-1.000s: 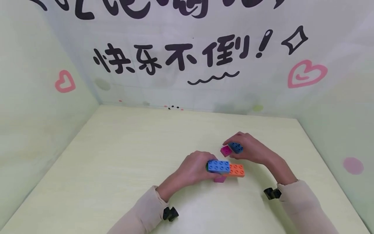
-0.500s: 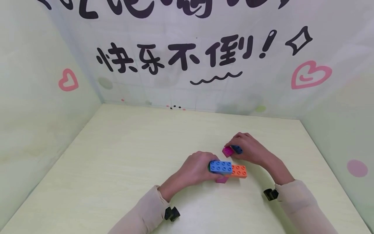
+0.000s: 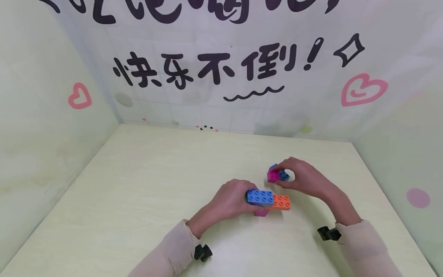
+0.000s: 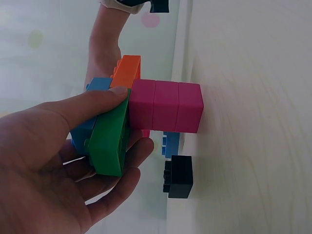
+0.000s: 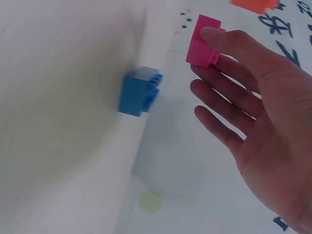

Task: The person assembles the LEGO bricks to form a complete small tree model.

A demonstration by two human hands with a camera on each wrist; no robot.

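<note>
My left hand [image 3: 232,200] grips a joined build of toy building bricks. In the left wrist view it has a green brick [image 4: 109,141] under the thumb, a blue brick [image 3: 259,197], an orange brick [image 3: 281,202] and a column of pink bricks [image 4: 165,106] against the green one. My right hand [image 3: 302,177] pinches a small pink brick [image 5: 200,46] between thumb and forefinger, its other fingers spread loosely. In the head view this brick overlaps a dark blue brick [image 3: 284,176]. Another blue brick [image 3: 273,166] shows just behind.
A blue brick [image 5: 132,92] stands on the pale tabletop [image 3: 155,173] near the right hand. A printed back wall [image 3: 207,107] and side walls enclose the table. Dark wrist cameras [image 3: 202,252] sit at both cuffs.
My right hand has closed thumb and forefinger on the pink brick and shifted it slightly right. The blue brick behind has come into view. My left hand keeps its hold, nearly still.
</note>
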